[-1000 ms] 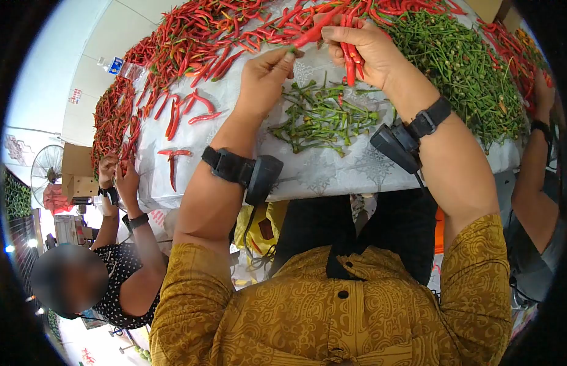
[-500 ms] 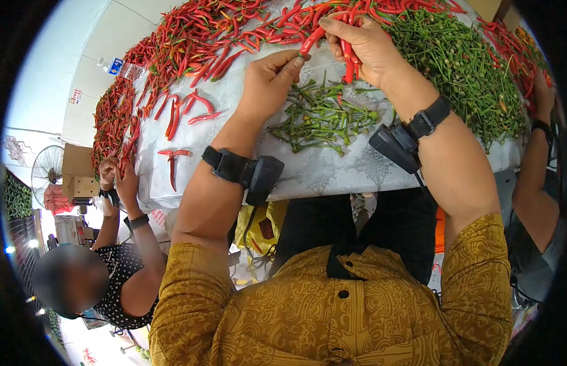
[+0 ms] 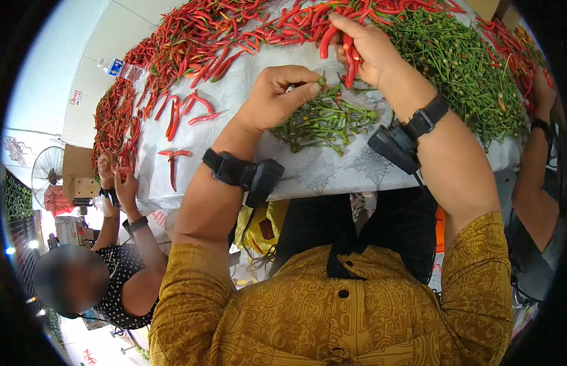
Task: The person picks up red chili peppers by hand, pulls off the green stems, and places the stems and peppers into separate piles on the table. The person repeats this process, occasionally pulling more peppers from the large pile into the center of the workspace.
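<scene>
Between thumb and forefinger, my left hand [image 3: 283, 96] pinches a small green stem [image 3: 321, 80] over a loose pile of green stems [image 3: 323, 125]. To its right, my right hand [image 3: 372, 52] is closed around several red chillies [image 3: 350, 64], which hang down from the fingers. One curved red chilli [image 3: 327, 41] sticks out toward the left near its thumb. The two hands are apart. Beyond them, many red chillies [image 3: 296, 27] lie along the far side of the table.
A large heap of green stems [image 3: 457, 73] lies at right, and a red chilli heap [image 3: 186, 39] at upper left. A plastic bottle [image 3: 122, 69] lies by it. Co-workers' hands [image 3: 119, 177] are at far left and a co-worker's arm [image 3: 537, 158] at far right.
My left hand has moved slightly right and down, away from the chilli, with a green stem now in its pinch. The chilli in my right hand now hangs free at its left end.
</scene>
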A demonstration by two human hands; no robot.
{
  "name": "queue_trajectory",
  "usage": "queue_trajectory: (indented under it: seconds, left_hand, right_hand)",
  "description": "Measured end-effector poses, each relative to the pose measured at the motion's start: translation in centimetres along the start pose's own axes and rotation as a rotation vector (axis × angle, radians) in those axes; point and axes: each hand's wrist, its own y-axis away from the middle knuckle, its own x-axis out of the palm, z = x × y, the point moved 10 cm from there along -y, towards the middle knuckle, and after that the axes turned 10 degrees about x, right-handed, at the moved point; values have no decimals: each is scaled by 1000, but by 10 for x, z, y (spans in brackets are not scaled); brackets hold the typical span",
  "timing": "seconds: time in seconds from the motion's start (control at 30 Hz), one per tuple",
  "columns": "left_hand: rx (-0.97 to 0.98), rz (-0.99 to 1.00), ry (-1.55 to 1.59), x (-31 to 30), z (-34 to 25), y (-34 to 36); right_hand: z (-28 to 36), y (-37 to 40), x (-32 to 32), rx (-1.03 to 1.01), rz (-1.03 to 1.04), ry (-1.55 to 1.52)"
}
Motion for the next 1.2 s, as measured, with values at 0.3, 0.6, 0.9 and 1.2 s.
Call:
queue_trajectory:
  seconds: [0.3,0.6,0.9,1.2]
  left_hand:
    - [192,-140,-921,-37,0,-11]
    - [57,7,-1163,-35,49,-35]
    - [6,-96,-1035,-54,35,-32]
    - [-19,-548,-245,-76,5,-17]
  right_hand:
    - [14,0,-12,-143,-45,-142]
    - [12,-2,-9,-116,-11,-105]
    - [11,-9,-6,-142,26,-104]
    - [29,15,19,-299,22,342]
